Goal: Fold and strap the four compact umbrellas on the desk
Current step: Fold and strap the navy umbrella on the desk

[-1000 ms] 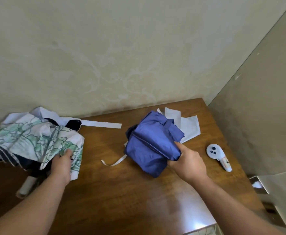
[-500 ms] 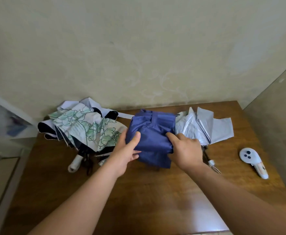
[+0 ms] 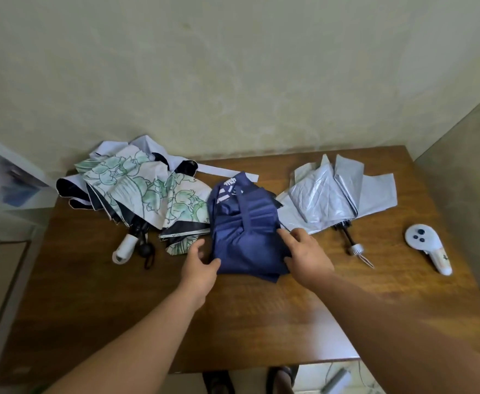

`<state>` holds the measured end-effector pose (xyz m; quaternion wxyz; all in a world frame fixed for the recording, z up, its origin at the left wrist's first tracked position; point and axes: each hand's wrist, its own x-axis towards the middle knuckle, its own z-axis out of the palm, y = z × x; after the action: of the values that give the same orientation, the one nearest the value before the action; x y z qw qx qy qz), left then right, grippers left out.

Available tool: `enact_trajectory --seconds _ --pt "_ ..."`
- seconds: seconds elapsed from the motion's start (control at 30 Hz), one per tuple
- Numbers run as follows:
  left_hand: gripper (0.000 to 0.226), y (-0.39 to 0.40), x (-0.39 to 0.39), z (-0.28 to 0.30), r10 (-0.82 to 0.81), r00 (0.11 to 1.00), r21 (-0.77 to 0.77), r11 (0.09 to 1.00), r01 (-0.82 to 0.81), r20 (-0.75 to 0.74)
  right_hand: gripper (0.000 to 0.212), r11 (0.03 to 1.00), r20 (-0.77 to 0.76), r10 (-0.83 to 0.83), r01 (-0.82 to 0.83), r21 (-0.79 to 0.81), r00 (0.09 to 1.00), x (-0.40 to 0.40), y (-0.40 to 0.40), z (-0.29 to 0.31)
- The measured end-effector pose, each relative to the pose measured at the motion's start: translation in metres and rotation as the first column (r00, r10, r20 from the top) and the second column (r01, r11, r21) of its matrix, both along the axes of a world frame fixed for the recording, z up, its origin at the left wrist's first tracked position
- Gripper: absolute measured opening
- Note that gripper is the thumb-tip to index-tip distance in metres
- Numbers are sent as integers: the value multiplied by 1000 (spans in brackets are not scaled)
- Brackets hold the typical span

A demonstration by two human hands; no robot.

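Since the earlier frame the left hand [image 3: 199,268] has dropped from the upper left edge of the blue umbrella [image 3: 244,231] to its near left corner, and the right hand [image 3: 307,257] has loosened on the right side. The blue umbrella lies flat on the brown surface [image 3: 233,322], between both hands, with its strap running up the middle. The left hand pinches the near left corner, thumb on top of the cloth. The right hand rests on the right edge with fingers spread and relaxed, touching the cloth. Just left of the blue one, touching it, lies the floral umbrella [image 3: 147,191], its white handle [image 3: 125,247] pointing near. Just right lies the silver umbrella [image 3: 335,194]. A white controller [image 3: 429,248] sits well apart at the right.
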<state>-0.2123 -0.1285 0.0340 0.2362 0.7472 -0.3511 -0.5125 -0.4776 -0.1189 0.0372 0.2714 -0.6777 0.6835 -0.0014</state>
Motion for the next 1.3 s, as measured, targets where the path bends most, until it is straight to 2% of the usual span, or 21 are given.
enact_trajectory --seconds 0.1,0.2,0.27,0.33,0.37,0.43,0.47,0.53,0.6,0.7,0.73,0.87,0.97,1.03,1.07,1.1,1.17,1.2,1.23,1.3 --pt "48 -4 2 5 -110 975 -70 990 126 190 66 997 4 -55 55 -56 999 -6 9 0" --pt "38 -13 2 14 -260 856 -179 912 370 447 42 982 68 -71 82 -170 995 -4 8 5" --pt "40 -18 -2 18 -306 801 -224 854 470 514 30 970 111 -35 60 -236 993 4 3 8" --pt "44 -22 -8 22 -266 810 -244 864 441 523 26 974 173 -60 96 -205 983 17 -2 16" --pt "44 -23 -9 23 -231 821 -242 883 402 521 25 977 219 -122 156 -144 968 23 -5 21" --pt "36 -21 -11 22 -193 852 -196 926 322 487 21 935 307 -349 350 52 886 31 -9 27" --pt "31 -18 -10 20 -181 881 -160 948 274 437 18 893 325 -449 422 156 832 33 -9 27" --pt "25 -11 -8 18 -142 947 -88 981 174 289 18 835 352 -548 474 279 759 37 -8 22" --pt "25 -4 -7 15 -108 976 -66 990 122 190 21 800 455 -600 503 327 658 39 -5 17" --pt "27 2 -7 18 -54 991 -87 994 65 124 23 724 622 -666 555 409 411 43 -1 18" --pt "28 3 -7 18 -48 993 -92 994 58 106 24 707 643 -674 567 422 363 43 0 20" --pt "29 9 -2 19 -52 998 -125 990 57 48 20 716 652 -654 592 369 384 36 11 21" --pt "26 17 3 23 -36 999 -119 992 35 -10 13 689 712 -654 589 422 254 31 23 23" --pt "20 24 5 28 -52 998 -114 992 48 -29 14 723 753 -626 511 465 202 29 33 26" --pt "18 28 7 30 -63 998 -115 992 59 -30 22 757 761 -608 454 470 226 28 39 28" --pt "17 32 9 30 -71 997 -119 991 67 -34 33 799 760 -578 394 454 297 28 45 29" --pt "21 41 12 34 -85 994 -123 989 77 -62 49 880 692 -474 300 368 545 29 55 35" --pt "24 45 15 35 -92 992 -121 989 82 -83 50 907 625 -420 293 301 658 30 59 37" --pt "27 48 17 36 -106 989 -119 988 94 -101 47 920 571 -391 316 230 722 31 62 38" --pt "37 54 19 37 -158 981 -122 982 145 -110 41 913 552 -396 379 152 734 33 66 40"
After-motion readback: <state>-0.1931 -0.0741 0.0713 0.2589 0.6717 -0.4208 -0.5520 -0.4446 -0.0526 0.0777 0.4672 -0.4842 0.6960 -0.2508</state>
